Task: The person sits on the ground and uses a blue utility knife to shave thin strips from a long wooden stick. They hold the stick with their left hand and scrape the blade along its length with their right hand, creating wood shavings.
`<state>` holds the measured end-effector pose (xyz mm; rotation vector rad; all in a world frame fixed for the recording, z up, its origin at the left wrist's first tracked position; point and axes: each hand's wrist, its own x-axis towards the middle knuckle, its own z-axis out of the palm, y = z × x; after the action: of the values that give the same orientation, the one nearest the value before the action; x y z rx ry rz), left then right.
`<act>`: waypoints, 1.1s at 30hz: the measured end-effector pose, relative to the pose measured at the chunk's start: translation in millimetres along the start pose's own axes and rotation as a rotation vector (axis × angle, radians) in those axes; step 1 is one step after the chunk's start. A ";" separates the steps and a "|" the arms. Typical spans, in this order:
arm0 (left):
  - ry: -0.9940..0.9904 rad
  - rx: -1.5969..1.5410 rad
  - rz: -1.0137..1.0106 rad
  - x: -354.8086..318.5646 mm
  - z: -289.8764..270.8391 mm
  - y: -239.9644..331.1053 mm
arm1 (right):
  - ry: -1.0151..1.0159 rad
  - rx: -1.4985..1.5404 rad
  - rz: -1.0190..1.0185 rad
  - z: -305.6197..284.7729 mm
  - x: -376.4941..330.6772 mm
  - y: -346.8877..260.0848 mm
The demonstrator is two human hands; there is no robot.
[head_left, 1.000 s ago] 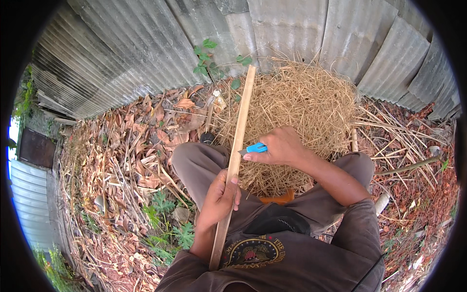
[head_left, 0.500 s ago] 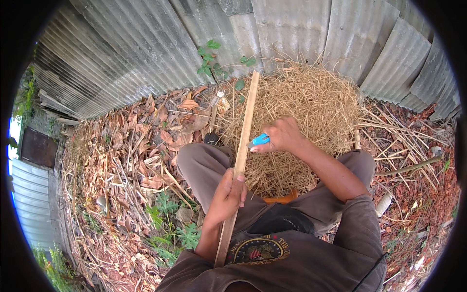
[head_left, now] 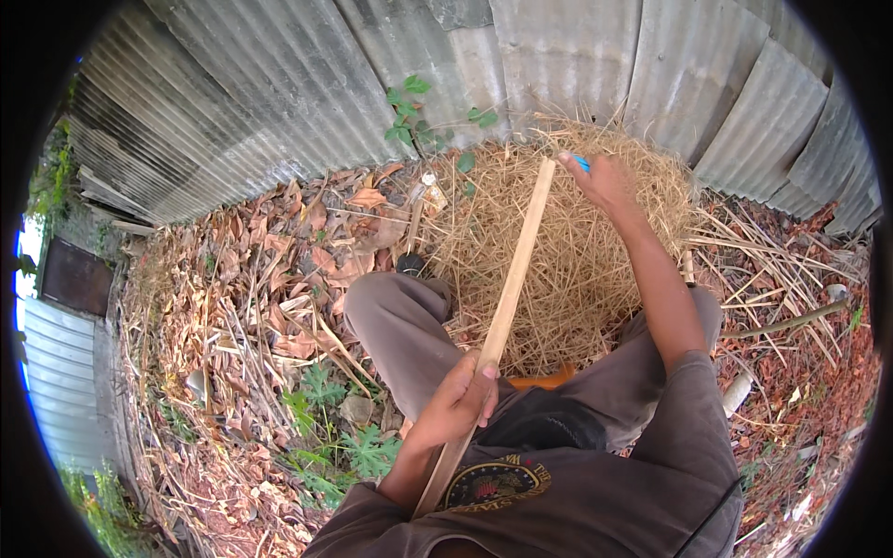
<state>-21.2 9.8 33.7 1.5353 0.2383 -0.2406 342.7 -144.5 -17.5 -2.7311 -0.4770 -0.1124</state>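
Note:
My left hand [head_left: 458, 398] is closed around the lower part of a long, flat wooden strip [head_left: 514, 279]. The strip slants from against my shirt up and away to the right. At its far tip my right hand [head_left: 603, 180] is closed on a blue-handled utility knife [head_left: 580, 162]. Most of the knife is covered by my fingers, and its blade is too small to make out. A broad pile of straw-like shavings [head_left: 581, 270] lies under the strip's far half and my right forearm.
A corrugated metal fence [head_left: 567, 65] rises behind the pile. Dry leaves [head_left: 270, 242] cover the ground on the left, with green plants [head_left: 365, 452] near my left arm. Past my right knee lie a stick [head_left: 786, 325] and thin strips. An orange object [head_left: 544, 377] shows between my legs.
My right hand has moved with the knife away from me along the strip to its far tip. The strip's far end has swung to the right, and my left hand has shifted slightly right.

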 end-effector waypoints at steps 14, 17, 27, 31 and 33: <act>-0.153 -1.014 -0.112 9.0 -18.6 -7.1 | -0.132 0.442 -0.555 -29.3 -103.0 -70.6; -0.220 -1.035 -0.122 7.9 -24.8 -7.3 | -0.217 0.359 -0.606 -41.6 -121.1 -82.9; 0.200 0.273 0.158 24.7 -10.9 -8.1 | -0.201 0.155 -0.673 -16.3 -134.9 -92.3; 0.254 0.395 0.129 15.2 -1.0 -7.9 | -0.077 0.113 -0.572 0.5 -116.2 -79.3; 0.231 0.401 0.115 12.1 5.0 -11.0 | -0.011 0.140 -0.360 -3.0 -85.9 -60.4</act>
<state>-12.9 4.6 19.6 1.9711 0.2950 -0.0177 241.3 -119.5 -6.1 -2.4849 -0.9396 -0.1500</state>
